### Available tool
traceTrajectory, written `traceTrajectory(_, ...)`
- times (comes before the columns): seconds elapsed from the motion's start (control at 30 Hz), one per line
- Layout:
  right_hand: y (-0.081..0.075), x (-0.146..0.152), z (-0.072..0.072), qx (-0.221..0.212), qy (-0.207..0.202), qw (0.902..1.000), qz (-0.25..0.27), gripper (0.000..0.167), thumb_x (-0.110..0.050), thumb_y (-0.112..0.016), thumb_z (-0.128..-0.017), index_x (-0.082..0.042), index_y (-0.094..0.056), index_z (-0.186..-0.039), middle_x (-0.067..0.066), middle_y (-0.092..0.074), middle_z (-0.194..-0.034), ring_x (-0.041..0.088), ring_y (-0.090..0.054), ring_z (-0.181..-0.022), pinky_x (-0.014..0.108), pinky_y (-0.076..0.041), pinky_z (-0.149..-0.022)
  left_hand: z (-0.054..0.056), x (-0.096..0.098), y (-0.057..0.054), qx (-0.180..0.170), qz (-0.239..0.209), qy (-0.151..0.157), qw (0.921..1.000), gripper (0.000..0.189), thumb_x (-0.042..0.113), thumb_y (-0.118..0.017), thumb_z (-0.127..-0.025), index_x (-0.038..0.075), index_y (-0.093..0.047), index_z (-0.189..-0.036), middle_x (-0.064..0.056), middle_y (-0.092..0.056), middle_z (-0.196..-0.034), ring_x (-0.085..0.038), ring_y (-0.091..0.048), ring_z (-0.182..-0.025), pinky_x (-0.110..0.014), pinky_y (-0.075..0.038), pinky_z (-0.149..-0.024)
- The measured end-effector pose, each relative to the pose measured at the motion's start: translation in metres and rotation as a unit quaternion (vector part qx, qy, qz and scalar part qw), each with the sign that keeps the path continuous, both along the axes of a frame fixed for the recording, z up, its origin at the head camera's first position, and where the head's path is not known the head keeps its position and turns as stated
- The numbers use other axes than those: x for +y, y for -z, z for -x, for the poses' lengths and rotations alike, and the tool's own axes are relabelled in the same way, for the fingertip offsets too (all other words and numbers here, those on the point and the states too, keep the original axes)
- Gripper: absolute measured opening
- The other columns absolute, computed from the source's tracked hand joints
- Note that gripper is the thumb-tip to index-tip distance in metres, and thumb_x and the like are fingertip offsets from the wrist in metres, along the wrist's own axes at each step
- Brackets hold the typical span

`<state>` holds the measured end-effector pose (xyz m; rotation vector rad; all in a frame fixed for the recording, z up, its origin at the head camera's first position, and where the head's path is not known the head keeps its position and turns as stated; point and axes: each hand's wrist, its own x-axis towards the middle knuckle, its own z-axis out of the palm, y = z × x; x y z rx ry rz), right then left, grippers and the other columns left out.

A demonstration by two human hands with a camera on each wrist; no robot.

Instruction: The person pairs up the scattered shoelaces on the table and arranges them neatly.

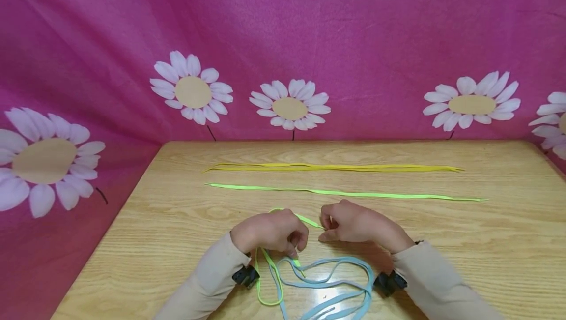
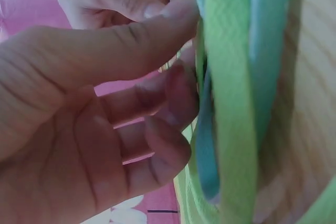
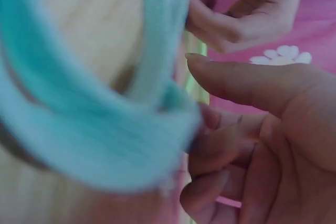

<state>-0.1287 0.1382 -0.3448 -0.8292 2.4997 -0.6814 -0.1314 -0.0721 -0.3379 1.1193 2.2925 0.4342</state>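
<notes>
My left hand (image 1: 276, 231) is low over the table, its thumb and a finger pinching a green shoelace (image 1: 270, 302). Part of that lace loops beneath the wrist, and a short length hangs below the fingertips. Another stretch runs behind the hand, with its tip right at the fingers of my right hand (image 1: 358, 224). These right fingers are bent, and a gap shows between thumb and forefinger in the right wrist view. A light blue shoelace (image 1: 368, 280) lies in loose loops in front of both hands, with the green lace overlapping it in the left wrist view.
Farther back on the wooden table (image 1: 146, 241), a second green shoelace (image 1: 362, 194) lies stretched out sideways. Behind it is a yellow shoelace (image 1: 336, 166), laid out doubled. A pink cloth (image 1: 376, 40) with white daisies hangs along the back and left side.
</notes>
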Motion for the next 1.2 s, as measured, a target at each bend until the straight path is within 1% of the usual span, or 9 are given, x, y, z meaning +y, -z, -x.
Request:
traceTrajectory(0.1,0.004,-0.004,-0.001,0.024,0.025,0.9993,-0.013,0.023,-0.022,-0.074,-0.086,-0.016,-0.052,-0.084,-0.005,-0.047,-0.064,0.01,-0.04,-0.06,0.026,-0.036,-0.059,0.0,-0.001,0.001,-0.009,0.005,0.005,0.9999,0.017,0.009,-0.08,-0.078,0.015,-0.065,-0.076,0.01,-0.051,-0.065,-0.002,-0.045,-0.06,-0.016,-0.038,-0.058)
traceTrajectory(0.2,0.006,-0.008,-0.002,0.053,0.034,0.9978,-0.019,0.021,-0.019,-0.073,-0.087,-0.016,-0.052,-0.087,-0.005,-0.047,-0.064,0.011,-0.041,-0.061,0.027,-0.036,-0.058,0.0,-0.002,0.001,-0.003,0.021,0.009,0.9997,0.018,0.011,-0.083,-0.075,0.017,-0.066,-0.076,0.01,-0.052,-0.069,-0.002,-0.045,-0.065,-0.016,-0.039,-0.062)
traceTrajectory(0.33,0.008,-0.01,-0.001,0.117,0.009,0.9931,-0.011,0.016,-0.01,-0.072,-0.086,-0.015,-0.057,-0.085,-0.008,-0.051,-0.067,0.009,-0.043,-0.062,0.025,-0.039,-0.058,-0.001,-0.005,-0.004,0.008,0.054,0.024,0.9982,0.023,0.005,-0.084,-0.073,0.021,-0.068,-0.08,0.009,-0.051,-0.079,-0.003,-0.045,-0.074,-0.016,-0.04,-0.069)
traceTrajectory(0.43,0.009,-0.011,0.0,0.137,-0.003,0.9906,-0.004,0.014,-0.005,-0.07,-0.085,-0.014,-0.059,-0.083,-0.009,-0.053,-0.071,0.007,-0.044,-0.063,0.024,-0.04,-0.059,-0.002,-0.009,-0.009,0.001,0.082,0.029,0.9962,0.037,-0.011,-0.076,-0.072,0.023,-0.068,-0.084,0.009,-0.049,-0.083,-0.005,-0.043,-0.077,-0.017,-0.039,-0.071)
traceTrajectory(0.6,0.011,-0.011,0.0,0.115,0.013,0.9933,0.001,0.012,-0.011,-0.07,-0.088,-0.013,-0.058,-0.088,-0.008,-0.052,-0.071,0.008,-0.043,-0.061,0.025,-0.04,-0.058,-0.004,-0.011,-0.012,-0.016,0.083,0.017,0.9962,0.049,-0.028,-0.058,-0.069,0.019,-0.065,-0.082,0.006,-0.046,-0.08,-0.006,-0.04,-0.074,-0.018,-0.035,-0.066)
traceTrajectory(0.73,0.014,-0.016,-0.004,0.174,0.009,0.9846,-0.011,0.012,-0.003,-0.068,-0.086,-0.012,-0.06,-0.089,-0.004,-0.059,-0.074,0.011,-0.051,-0.064,0.027,-0.044,-0.058,-0.006,-0.01,-0.01,-0.016,0.07,-0.001,0.9974,0.045,-0.028,-0.055,-0.069,0.016,-0.064,-0.076,0.006,-0.048,-0.071,-0.005,-0.04,-0.067,-0.017,-0.034,-0.059)
traceTrajectory(0.87,0.016,-0.02,-0.009,0.223,0.013,0.9742,-0.031,0.015,0.003,-0.065,-0.083,-0.01,-0.06,-0.088,0.0,-0.064,-0.08,0.014,-0.058,-0.068,0.031,-0.048,-0.057,-0.007,-0.011,-0.011,-0.015,0.085,-0.018,0.9961,0.041,-0.024,-0.058,-0.072,0.017,-0.062,-0.075,0.007,-0.047,-0.066,-0.006,-0.041,-0.063,-0.019,-0.033,-0.055)
traceTrajectory(1.07,0.015,-0.018,-0.008,0.218,0.012,0.9756,-0.024,0.012,0.001,-0.064,-0.087,-0.009,-0.058,-0.084,0.0,-0.058,-0.074,0.009,-0.049,-0.064,0.028,-0.045,-0.058,-0.006,-0.016,-0.013,0.007,0.079,-0.029,0.9964,0.037,-0.019,-0.061,-0.075,0.017,-0.062,-0.083,0.006,-0.049,-0.07,-0.007,-0.042,-0.065,-0.019,-0.036,-0.058)
traceTrajectory(1.2,0.015,-0.015,-0.007,0.189,0.007,0.9818,-0.019,0.016,0.001,-0.062,-0.089,-0.009,-0.053,-0.081,-0.002,-0.049,-0.069,0.011,-0.041,-0.061,0.027,-0.039,-0.056,-0.004,-0.019,-0.013,0.02,0.052,-0.024,0.9981,0.033,-0.015,-0.059,-0.082,0.015,-0.064,-0.095,0.006,-0.051,-0.072,-0.007,-0.043,-0.067,-0.019,-0.039,-0.062)
